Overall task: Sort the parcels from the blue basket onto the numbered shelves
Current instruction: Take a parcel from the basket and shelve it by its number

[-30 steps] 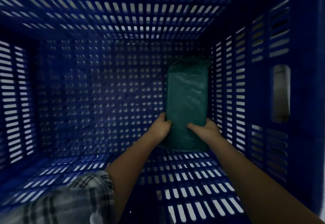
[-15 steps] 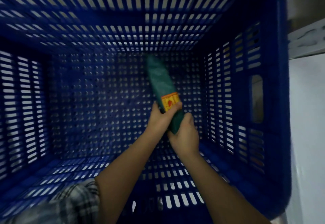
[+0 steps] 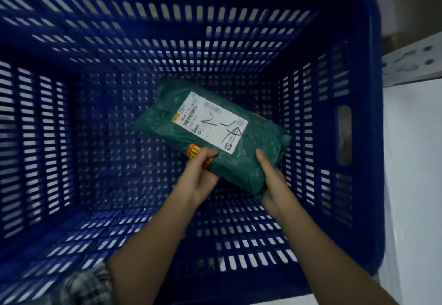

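A green plastic-wrapped parcel (image 3: 241, 158) is held inside the deep blue slotted basket (image 3: 368, 89), raised off its floor. Its white shipping label (image 3: 210, 122) faces up, with a handwritten mark in black pen. My left hand (image 3: 199, 175) grips the near left corner, thumb on top by an orange and yellow sticker (image 3: 194, 152). My right hand (image 3: 271, 177) grips the near right edge, thumb on top and fingers underneath. No other parcel shows in the basket.
A white surface (image 3: 416, 185) runs along the basket's right side. A grey perforated metal shelf rail (image 3: 411, 65) crosses the upper right. A plaid sleeve (image 3: 81, 288) shows at the lower left.
The parcel lay flat label-down on the basket floor, then stood on edge. Now it is turned label-up and lifted, and the view has pulled back from the basket.
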A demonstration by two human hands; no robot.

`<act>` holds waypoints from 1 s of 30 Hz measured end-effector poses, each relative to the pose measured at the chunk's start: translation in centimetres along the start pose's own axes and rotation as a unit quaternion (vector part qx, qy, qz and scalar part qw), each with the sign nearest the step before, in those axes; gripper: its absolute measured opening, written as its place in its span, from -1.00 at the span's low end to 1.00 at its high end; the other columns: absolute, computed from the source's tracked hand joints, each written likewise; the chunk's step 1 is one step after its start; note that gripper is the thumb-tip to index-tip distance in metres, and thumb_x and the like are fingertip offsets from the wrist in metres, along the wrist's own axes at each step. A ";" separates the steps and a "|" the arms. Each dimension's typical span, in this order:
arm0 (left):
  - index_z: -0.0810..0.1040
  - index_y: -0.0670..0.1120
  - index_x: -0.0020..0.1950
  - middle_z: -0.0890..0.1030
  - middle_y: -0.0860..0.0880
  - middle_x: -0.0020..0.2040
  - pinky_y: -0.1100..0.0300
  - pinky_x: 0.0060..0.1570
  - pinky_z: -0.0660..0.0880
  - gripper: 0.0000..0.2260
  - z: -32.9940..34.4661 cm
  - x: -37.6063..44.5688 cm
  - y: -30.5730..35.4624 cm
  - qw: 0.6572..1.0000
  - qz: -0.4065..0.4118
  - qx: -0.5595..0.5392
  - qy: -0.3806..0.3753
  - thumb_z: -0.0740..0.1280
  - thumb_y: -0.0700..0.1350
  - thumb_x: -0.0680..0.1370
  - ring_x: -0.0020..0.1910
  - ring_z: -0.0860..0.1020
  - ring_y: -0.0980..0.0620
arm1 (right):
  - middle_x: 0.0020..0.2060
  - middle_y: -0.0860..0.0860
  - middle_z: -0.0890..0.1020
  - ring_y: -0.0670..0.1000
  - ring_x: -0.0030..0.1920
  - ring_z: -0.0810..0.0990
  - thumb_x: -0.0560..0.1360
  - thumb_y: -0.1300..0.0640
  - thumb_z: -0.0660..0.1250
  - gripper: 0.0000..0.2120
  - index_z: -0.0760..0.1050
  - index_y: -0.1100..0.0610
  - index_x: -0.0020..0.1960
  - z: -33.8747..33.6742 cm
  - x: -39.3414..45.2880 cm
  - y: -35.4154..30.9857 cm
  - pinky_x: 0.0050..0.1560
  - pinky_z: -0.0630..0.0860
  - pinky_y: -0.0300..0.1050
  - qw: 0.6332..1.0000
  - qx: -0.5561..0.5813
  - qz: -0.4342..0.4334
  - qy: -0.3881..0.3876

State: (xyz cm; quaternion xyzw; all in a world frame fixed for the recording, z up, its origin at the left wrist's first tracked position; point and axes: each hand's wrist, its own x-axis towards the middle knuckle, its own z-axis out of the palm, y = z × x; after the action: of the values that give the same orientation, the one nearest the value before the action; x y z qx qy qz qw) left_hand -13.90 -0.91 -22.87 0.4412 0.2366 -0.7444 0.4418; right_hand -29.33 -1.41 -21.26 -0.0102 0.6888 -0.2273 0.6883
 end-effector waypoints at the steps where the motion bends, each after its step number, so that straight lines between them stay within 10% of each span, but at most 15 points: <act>1: 0.45 -0.13 0.32 0.59 -0.13 0.22 0.08 0.05 0.58 -0.56 0.1 -0.2 0.0 1.000 0.001 0.021 -0.007 0.28 -0.29 0.44 0.16 0.56 -0.08 | 0.20 0.05 0.60 0.08 0.18 0.58 0.17 -0.13 0.51 -0.22 0.40 0.02 0.35 0.1 -0.2 -0.2 0.22 0.50 0.10 1.000 0.001 -0.003 -0.008; 5: 0.46 -0.08 0.27 0.64 -0.05 0.07 0.14 -0.12 0.59 -0.62 0.1 -0.7 2.2 0.994 0.078 0.033 0.066 0.35 -0.16 0.44 -0.02 0.62 0.03 | 0.17 0.05 0.62 0.10 0.18 0.58 0.20 0.02 0.51 -0.28 0.42 0.07 0.34 -0.1 -0.5 -1.3 0.26 0.47 0.13 1.000 0.008 -0.025 0.000; 9: 0.28 -0.02 0.46 0.43 -0.11 0.39 0.04 0.18 0.48 -0.42 -1.4 -1.6 6.5 0.962 0.177 0.119 0.170 0.38 0.01 0.49 0.30 0.47 -0.13 | 0.10 0.05 0.64 0.08 0.11 0.60 0.27 0.12 0.45 -0.46 0.49 0.13 0.24 -0.9 -1.8 -3.3 0.08 0.53 0.00 1.000 -0.008 -0.024 0.005; 13: 0.26 0.03 0.46 0.38 -0.05 0.40 0.00 0.27 0.44 -0.08 -0.6 -3.5 9.4 0.866 0.205 0.422 0.173 0.55 0.18 0.17 0.28 0.47 -0.04 | 0.04 0.04 0.65 0.05 0.06 0.61 0.43 0.20 0.37 -0.73 0.53 0.12 0.12 -1.0 -3.3 -4.7 0.06 0.53 -0.05 1.000 -0.003 -0.019 -0.017; 17: 0.42 -0.18 0.31 0.24 -0.03 0.42 0.02 0.34 0.38 -0.31 1.1 -4.7 10.3 0.760 0.228 0.582 0.176 0.54 0.08 0.29 0.32 0.37 0.00 | 0.12 0.05 0.63 0.07 0.13 0.59 0.26 0.15 0.44 -0.43 0.48 0.15 0.26 -0.2 -4.6 -5.4 0.16 0.51 -0.01 0.999 -0.030 -0.031 -0.020; 26: 0.50 -0.11 0.11 0.60 0.06 -0.10 0.30 -0.22 0.51 -0.69 6.1 -9.3 10.2 0.809 0.161 0.562 0.062 0.46 -0.08 0.43 -0.16 0.59 0.13 | 0.08 0.01 0.64 0.04 0.11 0.59 0.45 0.16 0.36 -0.68 0.50 0.08 0.20 -1.1 -10.1 -9.7 0.14 0.50 -0.04 0.992 -0.095 -0.067 -0.048; 30: 0.49 -0.10 0.10 0.60 0.03 -0.08 0.20 -0.11 0.50 -0.70 9.3 -12.4 11.1 0.813 0.176 0.551 0.058 0.44 -0.04 0.44 -0.13 0.59 0.12 | 0.15 0.03 0.61 0.08 0.17 0.57 0.51 0.18 0.31 -0.70 0.48 0.08 0.23 -1.0 -13.3 -12.3 0.26 0.44 0.05 0.986 -0.125 -0.092 -0.056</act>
State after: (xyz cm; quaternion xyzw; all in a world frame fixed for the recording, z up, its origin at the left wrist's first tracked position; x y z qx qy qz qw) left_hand -5.76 -7.78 -7.05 0.6872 -0.2701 -0.6327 0.2334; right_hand -33.28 -7.79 -4.69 -0.1725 0.6686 -0.2008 0.6949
